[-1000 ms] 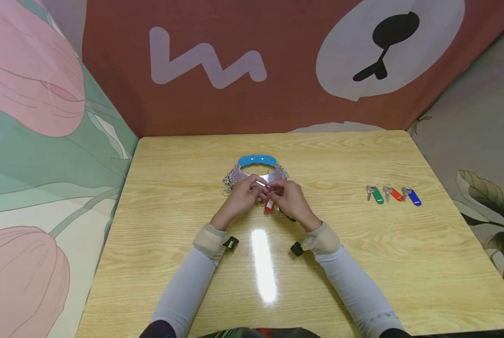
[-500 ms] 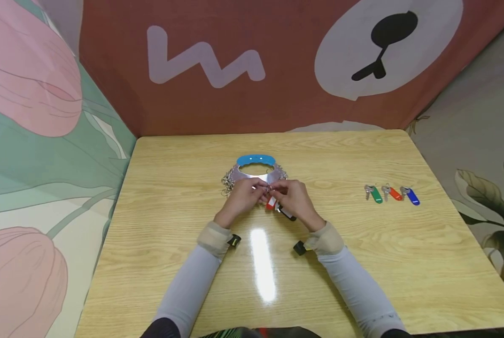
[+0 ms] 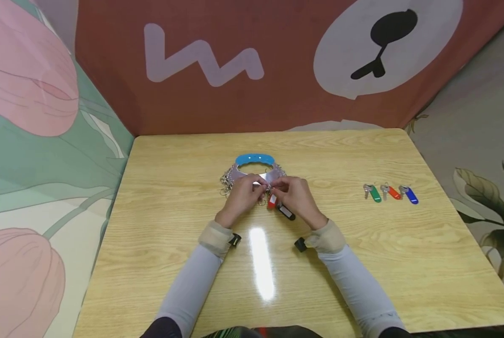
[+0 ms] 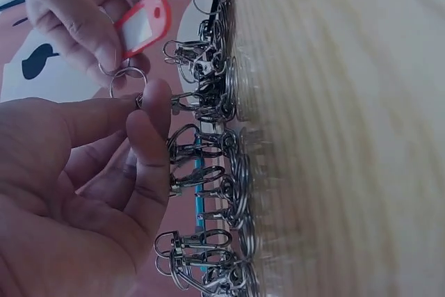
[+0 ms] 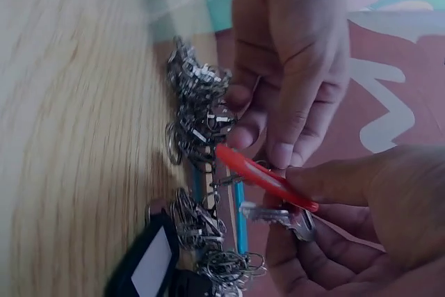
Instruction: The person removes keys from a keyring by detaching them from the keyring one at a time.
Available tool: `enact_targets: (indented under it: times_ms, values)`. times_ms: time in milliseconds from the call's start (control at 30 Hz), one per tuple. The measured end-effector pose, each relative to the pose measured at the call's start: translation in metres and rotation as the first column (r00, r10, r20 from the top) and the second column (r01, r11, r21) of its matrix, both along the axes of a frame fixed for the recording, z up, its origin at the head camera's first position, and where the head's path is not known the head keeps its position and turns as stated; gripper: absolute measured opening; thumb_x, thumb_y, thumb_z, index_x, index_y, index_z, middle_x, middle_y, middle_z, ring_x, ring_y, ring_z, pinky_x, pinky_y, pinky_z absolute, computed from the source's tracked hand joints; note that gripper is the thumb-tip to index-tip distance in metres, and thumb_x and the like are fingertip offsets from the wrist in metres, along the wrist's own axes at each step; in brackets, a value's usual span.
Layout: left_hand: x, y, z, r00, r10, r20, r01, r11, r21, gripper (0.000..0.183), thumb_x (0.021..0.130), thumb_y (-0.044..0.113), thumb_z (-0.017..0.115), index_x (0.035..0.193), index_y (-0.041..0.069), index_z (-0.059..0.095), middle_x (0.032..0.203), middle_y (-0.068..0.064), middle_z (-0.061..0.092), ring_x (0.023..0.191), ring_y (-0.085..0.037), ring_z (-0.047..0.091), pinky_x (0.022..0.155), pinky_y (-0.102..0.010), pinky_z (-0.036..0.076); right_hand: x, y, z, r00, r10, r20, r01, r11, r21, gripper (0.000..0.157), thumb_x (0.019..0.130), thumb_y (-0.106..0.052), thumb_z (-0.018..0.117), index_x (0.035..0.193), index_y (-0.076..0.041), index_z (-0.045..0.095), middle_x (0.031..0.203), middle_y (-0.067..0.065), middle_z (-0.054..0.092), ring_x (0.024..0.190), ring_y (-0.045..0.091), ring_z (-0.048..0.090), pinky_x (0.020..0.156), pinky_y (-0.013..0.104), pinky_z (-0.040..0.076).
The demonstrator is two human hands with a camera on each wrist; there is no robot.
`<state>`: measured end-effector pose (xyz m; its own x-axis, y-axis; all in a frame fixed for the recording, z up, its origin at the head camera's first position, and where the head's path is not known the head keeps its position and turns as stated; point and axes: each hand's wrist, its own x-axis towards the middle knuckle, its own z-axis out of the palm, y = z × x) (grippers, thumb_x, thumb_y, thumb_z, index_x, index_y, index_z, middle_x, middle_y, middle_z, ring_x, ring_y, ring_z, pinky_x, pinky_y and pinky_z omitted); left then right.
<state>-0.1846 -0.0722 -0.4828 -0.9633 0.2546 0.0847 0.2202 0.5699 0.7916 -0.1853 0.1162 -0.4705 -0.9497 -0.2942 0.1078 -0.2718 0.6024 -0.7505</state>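
1. Landmark: metal holder [image 3: 236, 174] with blue handle [image 3: 254, 159] on its far side, on wooden table [image 3: 171, 263]. Rings and clips [image 4: 215, 147] bunched along its edges.
2. With left hand [image 3: 244, 193], at near edge of holder: pinching metal at base of split ring [image 4: 129, 69] between thumb and fingertips.
3. With right hand [image 3: 296, 195], at near-right edge of holder: gripping red tag [image 3: 272, 202], with silver key [image 5: 268, 213] among the fingers. Can't tell whether linked to the split ring.
4. Vs 1.0 s ago: now in full view at near-right of holder, black tag [image 3: 286, 212]; mostly covered by right hand back then.
5. Also shifted: red tag, a touch further right relative to holder and less covered. Same small rightward shift for right hand. In both frames, both hands close together at near edge of holder.
6. Unchanged, well right of holder, in a row: keys with green tag [image 3: 375, 194], second red tag [image 3: 393, 192] and blue tag [image 3: 411, 195].
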Motion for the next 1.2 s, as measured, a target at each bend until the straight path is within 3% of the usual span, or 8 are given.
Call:
enact_targets:
  times_ms: [133,233,367,567,867,1033,1200]
  values:
    - [-0.001,-0.001,0.0,1.0,-0.018,-0.008,0.018,1.0,0.016,0.009,0.102,0.006,0.069,0.106,0.002,0.077,0.099,-0.01,0.079,0.071,-0.017,0.074,0.058,-0.02,0.053,-0.001,-0.004,0.0,0.992,0.02,-0.123,-0.011,0.998,0.07,0.008,0.091,-0.003,0.081,0.098,0.001,0.081,0.092,0.013,0.081,0.077,0.024,0.075,0.071,0.037,0.063]
    - [-0.003,-0.002,0.0,1.0,-0.025,-0.017,0.025,1.0,0.011,0.01,0.102,0.004,0.069,0.107,0.001,0.077,0.102,-0.011,0.08,0.074,-0.019,0.075,0.06,-0.019,0.054,-0.002,-0.008,0.001,0.986,0.025,-0.165,-0.005,0.993,0.121,0.004,0.09,-0.006,0.081,0.093,-0.003,0.083,0.086,0.009,0.08,0.068,0.02,0.068,0.066,0.037,0.055]
    - [-0.004,-0.003,0.001,1.0,-0.018,-0.023,0.018,1.0,0.0,0.011,0.102,0.004,0.069,0.107,0.002,0.078,0.103,-0.01,0.081,0.074,-0.017,0.075,0.062,-0.02,0.054,-0.005,-0.011,0.0,0.991,-0.002,-0.132,0.02,0.991,0.131,0.003,0.088,-0.006,0.08,0.088,-0.004,0.083,0.08,0.006,0.079,0.064,0.018,0.063,0.065,0.036,0.05]
    - [-0.004,-0.005,-0.001,1.0,-0.006,0.022,0.004,0.996,0.085,0.018,0.102,-0.001,0.064,0.117,-0.005,0.074,0.098,-0.017,0.079,0.075,-0.025,0.077,0.061,-0.02,0.056,-0.006,-0.015,-0.005,0.997,-0.062,-0.054,0.067,0.993,0.097,0.003,0.089,-0.006,0.08,0.088,-0.003,0.081,0.08,0.008,0.078,0.062,0.018,0.064,0.061,0.03,0.05]
    - [-0.004,-0.007,-0.001,0.999,0.007,0.033,-0.011,0.995,0.098,0.018,0.102,-0.002,0.064,0.115,-0.009,0.074,0.097,-0.019,0.079,0.071,-0.021,0.076,0.059,-0.022,0.057,-0.004,-0.02,-0.012,0.986,-0.109,-0.126,0.11,0.994,-0.001,0.009,0.091,-0.007,0.081,0.092,0.001,0.078,0.078,0.012,0.076,0.068,0.022,0.07,0.063,0.032,0.053]
    - [-0.004,-0.007,0.0,0.997,0.019,0.07,-0.028,0.99,0.136,0.014,0.101,-0.004,0.065,0.109,-0.011,0.073,0.096,-0.021,0.078,0.068,-0.022,0.075,0.057,-0.02,0.058,-0.004,-0.021,-0.015,0.987,-0.105,-0.124,0.101,0.994,-0.043,0.008,0.09,-0.006,0.081,0.093,0.001,0.078,0.082,0.013,0.078,0.072,0.023,0.073,0.066,0.031,0.055]
    - [-0.004,-0.007,0.0,0.997,0.04,0.066,-0.048,0.993,0.113,0.008,0.1,-0.002,0.067,0.101,-0.006,0.073,0.091,-0.017,0.078,0.065,-0.02,0.073,0.053,-0.018,0.054,-0.004,-0.019,-0.012,0.994,-0.048,-0.101,0.045,0.999,-0.027,0.006,0.09,-0.004,0.082,0.094,0.0,0.079,0.084,0.011,0.078,0.069,0.018,0.069,0.062,0.025,0.052]
